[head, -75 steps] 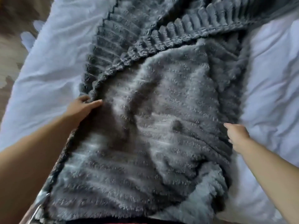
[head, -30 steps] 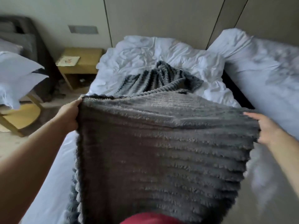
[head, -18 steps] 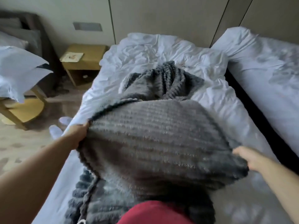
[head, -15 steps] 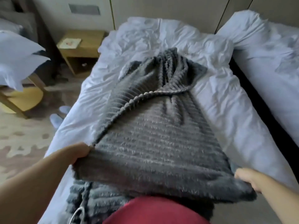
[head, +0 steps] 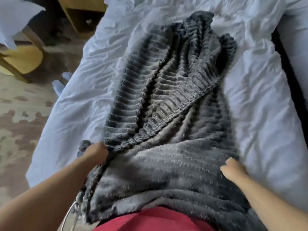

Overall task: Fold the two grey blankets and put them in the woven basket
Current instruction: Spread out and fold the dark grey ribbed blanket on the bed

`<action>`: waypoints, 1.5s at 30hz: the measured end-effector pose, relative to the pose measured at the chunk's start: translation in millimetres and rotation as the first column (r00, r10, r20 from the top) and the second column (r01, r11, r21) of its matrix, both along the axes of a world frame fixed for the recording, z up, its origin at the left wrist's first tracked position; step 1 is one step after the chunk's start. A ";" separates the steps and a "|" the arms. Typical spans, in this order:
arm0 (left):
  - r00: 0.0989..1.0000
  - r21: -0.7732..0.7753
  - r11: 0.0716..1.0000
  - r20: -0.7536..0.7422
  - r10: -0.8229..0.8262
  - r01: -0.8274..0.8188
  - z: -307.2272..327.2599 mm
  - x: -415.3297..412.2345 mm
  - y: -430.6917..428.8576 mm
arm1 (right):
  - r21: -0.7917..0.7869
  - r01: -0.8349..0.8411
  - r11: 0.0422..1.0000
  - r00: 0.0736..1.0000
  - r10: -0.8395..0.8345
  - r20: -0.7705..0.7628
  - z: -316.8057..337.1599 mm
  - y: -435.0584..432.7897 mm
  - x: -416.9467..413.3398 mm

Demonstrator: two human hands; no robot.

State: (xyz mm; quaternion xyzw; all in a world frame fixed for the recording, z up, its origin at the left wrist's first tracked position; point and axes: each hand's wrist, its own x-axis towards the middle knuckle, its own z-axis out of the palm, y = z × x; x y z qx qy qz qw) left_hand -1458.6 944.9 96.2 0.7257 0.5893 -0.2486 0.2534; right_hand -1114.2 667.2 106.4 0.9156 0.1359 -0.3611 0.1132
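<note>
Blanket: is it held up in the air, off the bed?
No, the blanket lies stretched along the white bed, resting on the sheet.
</note>
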 end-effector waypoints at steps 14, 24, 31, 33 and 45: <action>0.955 -0.063 0.996 0.295 -0.034 0.055 -63.8 71.0 9.0 | 0.336 0.599 0.726 0.702 -0.275 -0.657 -74.4 215.1 -18.8; 0.978 -0.202 0.972 0.146 0.148 -0.117 -101.1 61.0 -2.9 | 0.307 0.812 0.496 0.549 -0.472 -0.690 -106.3 244.6 -37.1; 0.811 -0.139 0.928 0.454 0.369 -0.344 -35.9 52.0 38.3 | 0.573 0.657 0.490 0.745 -0.304 -0.594 -24.4 318.5 -48.6; 0.725 -0.168 0.902 0.545 0.422 -0.399 -25.0 41.1 51.1 | 0.626 0.623 0.468 0.768 -0.216 -0.602 -9.2 360.1 -54.3; 0.923 -0.173 0.929 0.155 0.353 -0.326 -102.5 12.0 106.7 | 0.588 0.240 0.772 0.823 0.159 -0.545 -92.9 406.6 -87.8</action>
